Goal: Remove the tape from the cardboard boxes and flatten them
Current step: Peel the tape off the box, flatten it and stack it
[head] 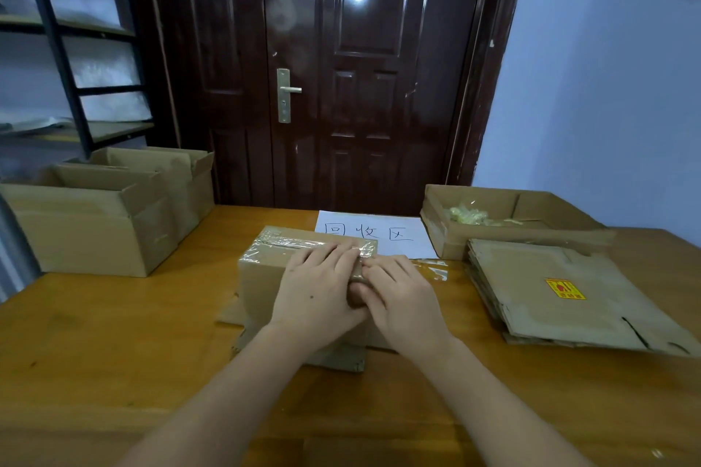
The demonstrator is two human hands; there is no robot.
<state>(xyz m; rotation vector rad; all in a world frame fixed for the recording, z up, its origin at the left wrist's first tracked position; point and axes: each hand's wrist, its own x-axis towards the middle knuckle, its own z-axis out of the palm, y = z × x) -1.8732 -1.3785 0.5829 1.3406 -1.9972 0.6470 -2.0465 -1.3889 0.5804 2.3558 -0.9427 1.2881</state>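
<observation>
- One camera sits on the person's head.
- It looks forward and down, close over the wooden table (113, 334), facing a dark door (322, 68).
</observation>
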